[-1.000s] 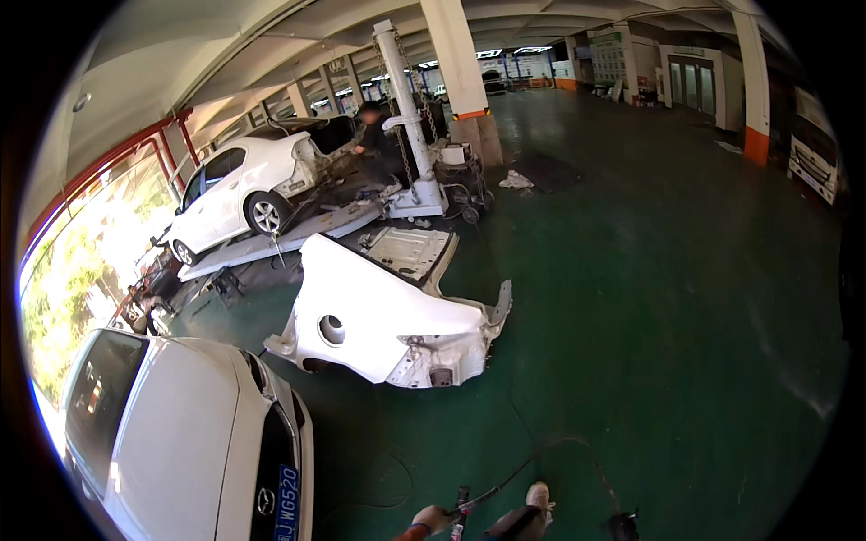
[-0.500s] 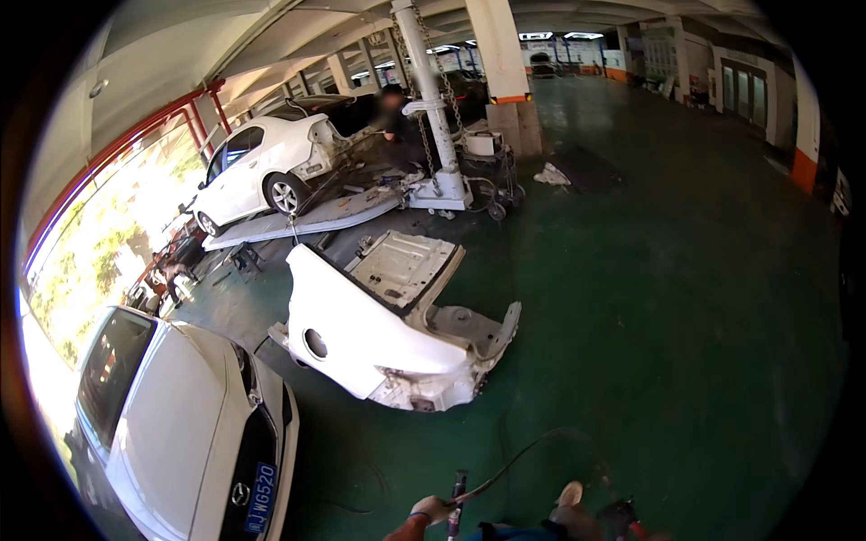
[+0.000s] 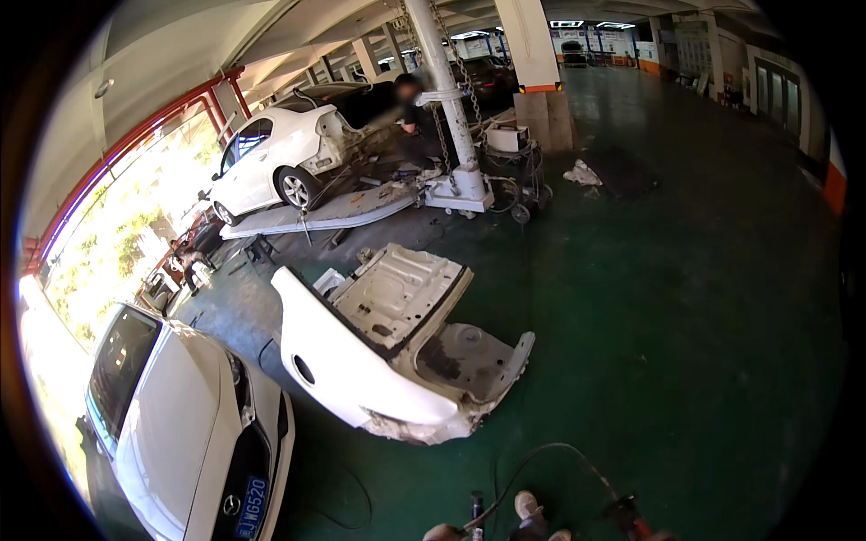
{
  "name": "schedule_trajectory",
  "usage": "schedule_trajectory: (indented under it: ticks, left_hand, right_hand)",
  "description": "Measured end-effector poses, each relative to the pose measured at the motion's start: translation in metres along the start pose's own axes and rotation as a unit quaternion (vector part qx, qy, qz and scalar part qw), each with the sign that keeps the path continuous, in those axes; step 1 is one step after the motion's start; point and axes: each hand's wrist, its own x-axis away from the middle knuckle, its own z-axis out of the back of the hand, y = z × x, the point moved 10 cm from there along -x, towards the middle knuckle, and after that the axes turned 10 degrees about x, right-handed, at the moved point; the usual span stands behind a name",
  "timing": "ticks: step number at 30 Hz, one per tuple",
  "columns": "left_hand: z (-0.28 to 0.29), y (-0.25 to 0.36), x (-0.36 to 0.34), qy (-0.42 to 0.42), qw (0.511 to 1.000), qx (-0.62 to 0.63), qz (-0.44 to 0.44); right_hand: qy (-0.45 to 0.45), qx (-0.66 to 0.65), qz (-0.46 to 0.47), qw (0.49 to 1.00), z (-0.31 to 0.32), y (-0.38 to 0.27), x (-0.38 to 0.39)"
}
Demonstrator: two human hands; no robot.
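Observation:
My left hand (image 3: 442,534) is at the bottom edge, mostly cut off, closed on an upright dark tool (image 3: 477,514), with a black hose (image 3: 519,464) arching past it to the right. A black-and-red tool (image 3: 631,516) shows at the lower right; I cannot make out my right hand on it. A cut-off white rear body section (image 3: 379,379) of a car lies on the floor in front of me, its open inner side showing. My shoes (image 3: 528,507) are on the green floor below.
A white car (image 3: 180,406) stands at the left. Another (image 3: 257,158) sits on a platform (image 3: 316,221) beside a post (image 3: 431,72) with chains; a person (image 3: 415,126) crouches there. Another person (image 3: 194,261) bends by the opening. A wheeled machine (image 3: 507,144) stands by a pillar (image 3: 532,54).
The camera has drawn closer to the body section, which appears lower and shows more of its inner side. My left hand has dropped lower in view. The person by the opening shows more clearly.

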Motion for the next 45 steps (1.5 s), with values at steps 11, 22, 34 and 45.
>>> schedule_trajectory:
  ticks: [11, 22, 34, 45]
  left_hand:
    - [-0.006, 0.061, -0.048, 0.030, 0.997, 0.038, 0.052]
    - [-0.039, 0.022, -0.117, 0.010, 0.982, 0.044, 0.183]
    - [0.006, 0.097, -0.164, 0.039, 0.985, 0.039, 0.165]
    - [-0.071, 0.073, -0.246, 0.054, 0.988, 0.017, 0.147]
  right_hand:
    - [-0.028, -0.043, 0.004, 0.999, 0.072, -0.126, -0.088]
    - [-0.024, 0.199, 0.130, 0.971, 0.118, -0.286, -0.158]
    - [-0.034, 0.237, 0.133, 0.962, 0.148, -0.340, -0.216]
    - [-0.078, 0.372, 0.019, 0.925, 0.109, -0.328, -0.382]
